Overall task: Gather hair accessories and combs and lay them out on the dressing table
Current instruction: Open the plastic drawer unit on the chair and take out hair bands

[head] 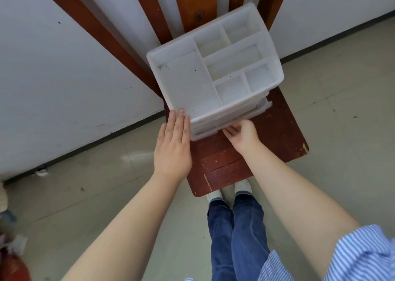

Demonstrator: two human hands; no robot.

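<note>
A white plastic organiser [215, 71] with several open top compartments and drawers in its front stands on a small dark-red wooden table [275, 131]. The compartments look bare. My left hand [173, 143] lies flat, fingers together, against the organiser's near left corner. My right hand [241, 134] has its fingers curled at the front of a lower drawer [213, 130], touching its edge. No combs or hair accessories show in this view.
The table stands against a white wall with brown wooden slats [149, 13]. Pale tiled floor [342, 77] surrounds it. My legs in blue jeans and white shoes [235, 223] are at the table's near edge. Cluttered objects [10, 248] sit at the lower left.
</note>
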